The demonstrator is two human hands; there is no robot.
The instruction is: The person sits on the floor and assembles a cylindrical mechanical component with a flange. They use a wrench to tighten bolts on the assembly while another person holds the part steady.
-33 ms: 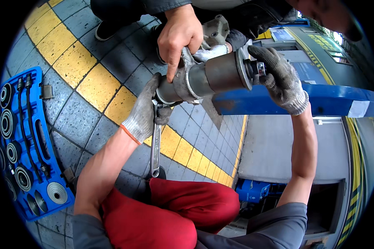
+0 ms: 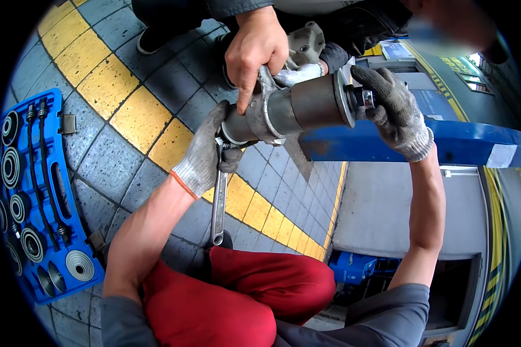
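A metal press-sleeve assembly (image 2: 315, 103) lies nearly level between my hands, with a cast-metal ring of a control arm (image 2: 263, 118) around its middle. My left hand (image 2: 205, 147), in a grey-white work glove, closes around its left end and the head of a wrench (image 2: 219, 202) that hangs down. My gloved right hand (image 2: 392, 113) is wrapped around the bolt end (image 2: 362, 98) at the right. A co-worker's bare hand (image 2: 257, 52) points a finger onto the sleeve by the ring. Another gloved hand (image 2: 301, 74) is beside the casting, partly hidden behind the sleeve.
An open blue case (image 2: 63, 168) with several round sleeves and two long threaded rods lies on the tiled floor at left. A yellow strip (image 2: 127, 113) crosses the floor. A blue beam (image 2: 411, 140) stands behind my right hand. The co-worker crouches opposite.
The whole picture has shifted slightly to the right. Both my hands keep the same grip, and the co-worker's finger stays on the sleeve.
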